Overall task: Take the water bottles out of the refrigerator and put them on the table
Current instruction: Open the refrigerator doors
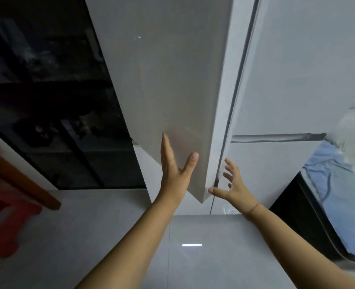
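Two bare hands are seen in the single head view, both raised to the refrigerator door (168,80), which stands swung partly out from the white refrigerator (293,80). The left hand (175,170) is laid flat against the door's outer face, fingers straight and spread, so its grip is open and nothing is clasped. The right hand (233,185) is held at the door's free edge near the lower corner, fingers splayed and curved, the thumb touching or just beside that edge; this grip is open too, and no hold on the door can be confirmed.

No water bottles are shown: the interior is hidden behind the door panel, so their place is judged to be inside the refrigerator, out of sight. No table top is shown either; only a brown wooden leg (24,176) and a red stool (3,224) are seen at the far left on the pale tiled floor (114,236), with a dark glass cabinet (47,90) behind them. A blue cloth (335,184) is draped at the right.

The step in hand is judged to be the door-opening stage, with no bottle yet taken. For the next move, the door would need to be swung wide enough for the shelves to be exposed, after which a bottle could be located and one hand freed to reach in
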The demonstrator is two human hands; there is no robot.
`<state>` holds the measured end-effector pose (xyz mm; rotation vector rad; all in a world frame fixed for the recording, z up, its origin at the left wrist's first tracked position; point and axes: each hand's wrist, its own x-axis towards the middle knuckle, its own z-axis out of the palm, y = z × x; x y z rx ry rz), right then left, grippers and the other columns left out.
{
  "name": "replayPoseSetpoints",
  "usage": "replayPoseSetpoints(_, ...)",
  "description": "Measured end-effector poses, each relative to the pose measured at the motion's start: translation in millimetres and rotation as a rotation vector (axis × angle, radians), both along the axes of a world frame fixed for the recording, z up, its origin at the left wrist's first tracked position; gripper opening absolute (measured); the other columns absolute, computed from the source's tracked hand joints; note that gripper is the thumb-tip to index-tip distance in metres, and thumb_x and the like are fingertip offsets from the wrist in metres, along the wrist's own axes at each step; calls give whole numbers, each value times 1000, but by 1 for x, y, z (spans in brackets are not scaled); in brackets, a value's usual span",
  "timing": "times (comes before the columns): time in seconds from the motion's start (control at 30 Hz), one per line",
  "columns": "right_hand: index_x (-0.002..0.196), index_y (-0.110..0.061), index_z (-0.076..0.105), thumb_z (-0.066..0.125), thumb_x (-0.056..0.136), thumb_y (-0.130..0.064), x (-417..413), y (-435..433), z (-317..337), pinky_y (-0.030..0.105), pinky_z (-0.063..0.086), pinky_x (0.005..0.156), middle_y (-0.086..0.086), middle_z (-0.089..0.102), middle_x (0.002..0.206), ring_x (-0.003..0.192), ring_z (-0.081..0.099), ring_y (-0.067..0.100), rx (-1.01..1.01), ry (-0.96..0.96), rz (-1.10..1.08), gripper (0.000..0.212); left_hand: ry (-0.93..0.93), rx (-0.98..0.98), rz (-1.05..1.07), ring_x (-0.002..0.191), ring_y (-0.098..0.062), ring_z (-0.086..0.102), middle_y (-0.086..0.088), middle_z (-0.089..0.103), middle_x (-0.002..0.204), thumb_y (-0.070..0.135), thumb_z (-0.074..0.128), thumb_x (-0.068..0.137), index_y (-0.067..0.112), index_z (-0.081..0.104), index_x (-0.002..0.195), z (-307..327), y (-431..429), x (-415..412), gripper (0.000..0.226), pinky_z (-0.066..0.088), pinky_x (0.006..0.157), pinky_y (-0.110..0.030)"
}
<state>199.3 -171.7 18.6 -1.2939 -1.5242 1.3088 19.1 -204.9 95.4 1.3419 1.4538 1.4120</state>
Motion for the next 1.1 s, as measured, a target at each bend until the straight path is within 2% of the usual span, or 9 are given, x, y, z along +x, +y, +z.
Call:
replayPoseSetpoints(0.13,115,-35,35,62,66,-19,-4,-7,20,17,32,95,-5,32,143,136,33,13,24,151,25,58,91,105,57,144,6,1,25,-1,156,86,43,67,43,-4,149,26,-31,11,104,11,117,-26)
replayPoseSetpoints(0.3,136,-29,28,57,81,1,-9,-22,40,34,40,102,0,44,133,124,45,17,48,165,100,69,75,130,222,141,7,9,29,7,152,65,59,74,45,0,148,44,-61,33,97,16,112,-26)
replayPoseSetpoints(0.47,134,-34,36,60,79,-6,-25,-50,46,21,42,90,-5,44,134,120,46,11,78,85,263,67,65,135,396,146,-7,18,9,15,160,49,67,79,30,8,153,44,-87,30,97,21,116,-30)
replayPoseSetpoints(0.7,135,-32,32,63,81,-10,-72,-89,47,3,34,81,-2,41,132,117,43,5,77,59,455,67,100,78,588,147,-7,4,11,-3,161,68,62,66,31,-11,151,44,-119,-16,118,10,113,-26)
replayPoseSetpoints(0.8,122,-41,37,58,81,4,-98,-100,49,-3,37,76,-8,46,119,107,46,-14,62,93,566,64,140,32,661,146,-7,-1,12,-9,160,66,70,63,34,-17,149,44,-125,-45,127,6,109,-26)
replayPoseSetpoints(0.87,123,-41,37,57,80,5,-116,-106,50,1,40,82,-7,48,118,105,49,-13,32,91,626,66,167,4,702,147,-11,-2,9,-10,160,58,77,64,32,-18,149,45,-127,-67,130,7,111,-29)
replayPoseSetpoints(0.93,133,-35,35,59,80,1,-135,-112,53,21,45,96,3,46,126,118,48,11,14,71,668,68,178,-29,729,148,-17,-2,6,-10,161,55,80,62,33,-20,148,47,-128,-91,134,11,114,-37)
replayPoseSetpoints(1.0,140,-29,30,60,80,-1,-155,-116,55,37,41,107,6,43,133,125,44,21,17,54,704,73,179,-73,747,149,-20,-1,5,-12,160,55,81,60,34,-22,147,51,-128,-114,137,15,114,-42)
replayPoseSetpoints(1.1,145,-26,22,61,79,-4,-187,-124,54,28,33,110,-2,32,144,135,33,13,15,28,740,80,208,-122,744,149,-20,-2,5,-16,160,56,81,59,31,-23,148,55,-132,-148,139,15,115,-43)
